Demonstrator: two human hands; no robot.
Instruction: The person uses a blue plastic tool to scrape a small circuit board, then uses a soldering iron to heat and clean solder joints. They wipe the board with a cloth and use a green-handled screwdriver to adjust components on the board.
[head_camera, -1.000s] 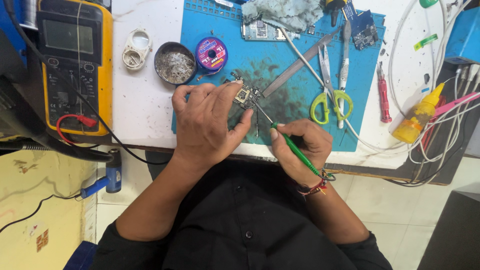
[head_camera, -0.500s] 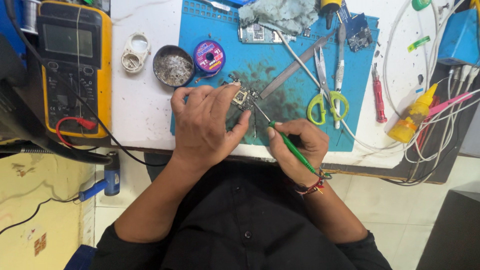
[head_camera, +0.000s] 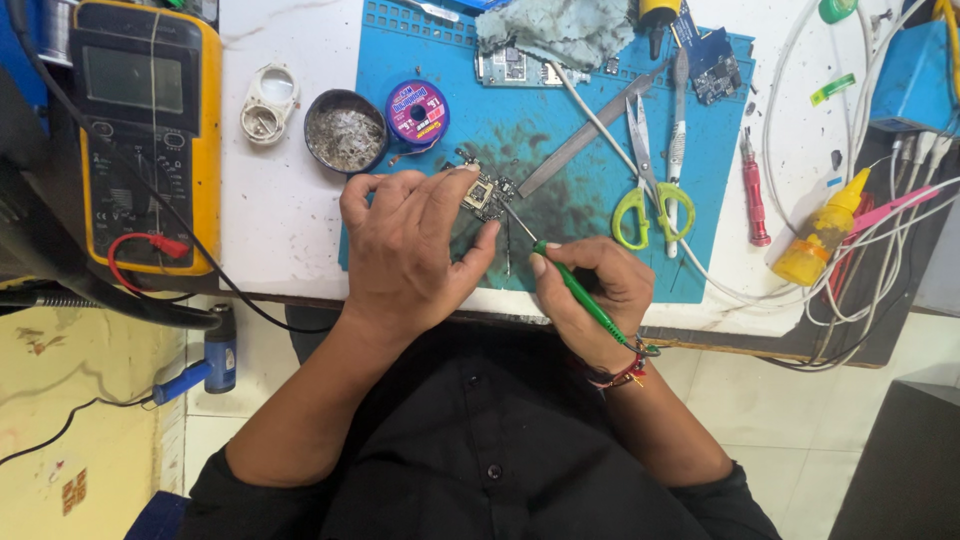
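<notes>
While left hand (head_camera: 415, 240) pins small circuit board (head_camera: 484, 192), right hand (head_camera: 590, 290) grips slim green probe (head_camera: 580, 292).

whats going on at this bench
A person is working on a small circuit board over a blue work mat. The left hand pins the board with its fingertips, while the right hand holds a green-handled tool with its thin metal tip on the board. Scissors, a purple spool and a yellow multimeter lie nearby.
</notes>
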